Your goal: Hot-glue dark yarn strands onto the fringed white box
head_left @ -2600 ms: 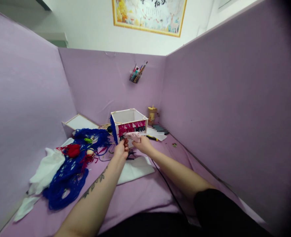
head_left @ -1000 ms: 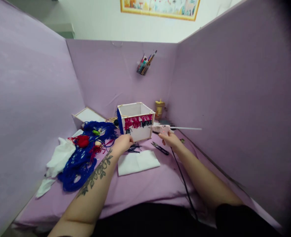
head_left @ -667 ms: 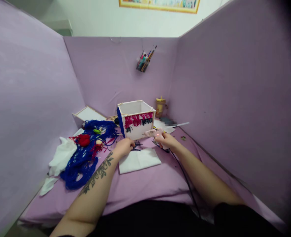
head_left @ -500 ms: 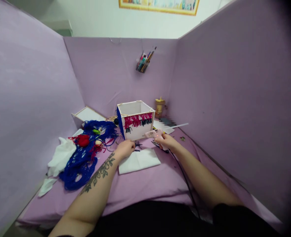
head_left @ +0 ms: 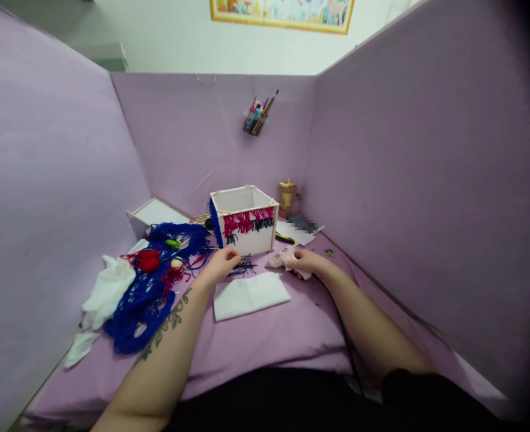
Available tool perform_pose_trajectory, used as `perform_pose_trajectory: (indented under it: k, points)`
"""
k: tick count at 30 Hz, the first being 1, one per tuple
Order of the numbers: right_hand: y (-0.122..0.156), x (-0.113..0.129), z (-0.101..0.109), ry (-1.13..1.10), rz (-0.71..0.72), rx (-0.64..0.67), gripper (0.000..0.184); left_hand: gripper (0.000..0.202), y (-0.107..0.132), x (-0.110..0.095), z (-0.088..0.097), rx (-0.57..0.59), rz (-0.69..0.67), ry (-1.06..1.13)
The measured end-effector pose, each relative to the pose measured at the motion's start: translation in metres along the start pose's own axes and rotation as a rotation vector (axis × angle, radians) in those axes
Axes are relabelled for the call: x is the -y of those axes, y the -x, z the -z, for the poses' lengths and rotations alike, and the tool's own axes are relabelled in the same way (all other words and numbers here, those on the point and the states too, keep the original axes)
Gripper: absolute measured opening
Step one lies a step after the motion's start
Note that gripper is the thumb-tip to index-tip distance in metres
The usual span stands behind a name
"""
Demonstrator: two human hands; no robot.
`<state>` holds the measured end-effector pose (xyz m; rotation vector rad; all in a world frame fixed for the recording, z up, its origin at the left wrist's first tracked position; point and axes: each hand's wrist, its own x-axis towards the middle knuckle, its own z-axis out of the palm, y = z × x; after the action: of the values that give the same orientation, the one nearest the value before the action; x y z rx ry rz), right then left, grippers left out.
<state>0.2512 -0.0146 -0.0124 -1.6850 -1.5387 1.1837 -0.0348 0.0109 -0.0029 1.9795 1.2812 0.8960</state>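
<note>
pink glue gun in the right hand, left hand over dark yarn cuttings

lilac panels [head_left: 404, 156] wall in the work area, filling the left, right and upper middle of the frame. below them, a surface [head_left: 265, 345] under purple cloth spans the lower part. a tangle of blue yarn [head_left: 132, 327] sprawls at left, beside a crumpled white cloth [head_left: 107, 291]. at the centre stands an open-topped white box [head_left: 251, 240], upright, its front bearing a magenta fringe with shorter dark strands below, its left side covered in blue. a folded white cloth [head_left: 251, 298] lies in front of it, just below centre.

right of centre, the right hand [head_left: 312, 264] wraps its grip around a pink glue gun [head_left: 285, 258], nozzle toward the left and near the box's lower right corner. left of centre, the left hand [head_left: 224, 261] has its grip curled, fingertips close together; whether they pinch a strand cannot be told. a red yarn ball [head_left: 148, 261] sits on the blue tangle. smallest are the loose dark yarn cuttings [head_left: 245, 266], just beside the left fingertips.
</note>
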Motion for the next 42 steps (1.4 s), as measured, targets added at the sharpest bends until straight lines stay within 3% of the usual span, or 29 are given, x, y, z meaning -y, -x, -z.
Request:
perform_pose_trajectory:
  k: [6,12,17,20,23,25,27,31,34,37,39,42]
  points:
    - [-0.006,-0.008,0.007,0.306,0.058,-0.152,0.029,0.018,0.003,0.001,0.0,0.042,0.061,-0.107]
    - [-0.004,-0.009,0.011,0.445,0.032,-0.17,0.034,0.021,0.009,-0.004,0.004,0.008,0.02,-0.469]
    - [0.004,0.003,0.013,0.527,0.008,-0.23,0.035,0.019,0.008,-0.007,0.005,-0.072,0.009,-0.361]
    - [0.013,0.026,0.0,0.483,0.225,-0.319,0.025,0.019,0.005,-0.006,0.006,-0.122,-0.024,-0.189]
    - [0.017,0.055,-0.028,0.495,0.521,-0.212,0.018,0.019,0.005,-0.007,0.008,-0.122,-0.054,-0.145]
    - [0.015,0.07,-0.05,0.499,0.616,-0.221,0.022,0.019,0.006,-0.01,0.01,-0.103,-0.089,-0.186]
    - [0.008,0.081,-0.071,0.506,0.619,-0.234,0.031,0.02,0.008,-0.014,0.012,-0.072,-0.124,-0.227]
    - [-0.008,0.087,-0.097,0.573,0.556,-0.212,0.021,0.021,0.012,-0.021,0.018,-0.085,-0.121,-0.316]
    - [-0.015,0.082,-0.1,0.616,0.494,-0.228,0.022,0.022,0.013,-0.023,0.024,-0.2,-0.063,-0.412]
    - [-0.017,0.075,-0.097,0.596,0.465,-0.222,0.022,0.019,0.011,-0.02,0.028,-0.28,-0.047,-0.336]
    - [-0.019,0.072,-0.095,0.477,0.495,-0.25,0.025,0.016,0.008,-0.017,0.026,-0.276,-0.062,-0.18]
    - [-0.022,0.069,-0.096,0.114,0.536,-0.224,0.031,0.015,0.005,-0.017,0.02,-0.2,-0.087,0.03]
